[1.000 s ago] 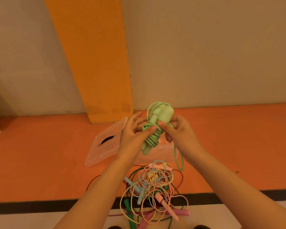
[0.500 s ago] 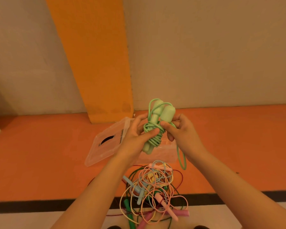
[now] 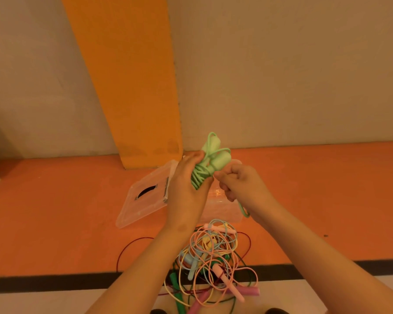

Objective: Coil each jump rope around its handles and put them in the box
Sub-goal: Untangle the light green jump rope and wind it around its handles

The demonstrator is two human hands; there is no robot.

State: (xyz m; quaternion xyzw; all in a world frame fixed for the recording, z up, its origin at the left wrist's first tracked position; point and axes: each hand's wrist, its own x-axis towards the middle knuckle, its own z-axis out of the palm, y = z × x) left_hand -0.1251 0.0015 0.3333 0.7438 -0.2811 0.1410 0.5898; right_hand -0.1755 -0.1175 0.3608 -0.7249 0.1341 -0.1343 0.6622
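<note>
1. Head view, upper middle: raised above the orange floor (image 3: 55, 211), mint-green jump rope (image 3: 213, 163), cord coiled round its two handles, handle tops pointing up and away.
2. Wrapped round the coil from the left: left hand (image 3: 185, 186), grip closed on the bundle.
3. Just beside it, right hand (image 3: 241, 184), grip curled tight, seemingly pinching the loose cord, which loops down past the wrist.
4. Below the hands, clear box (image 3: 225, 214) on the floor, lid (image 3: 143, 200) at its left.
5. Nearer the camera, a tangled pile of ropes (image 3: 213, 261): pink, yellow, blue, green, dark red.

Orange pillar (image 3: 132, 87), beige wall (image 3: 281, 64); orange floor (image 3: 55, 223), black stripe (image 3: 55, 284)
</note>
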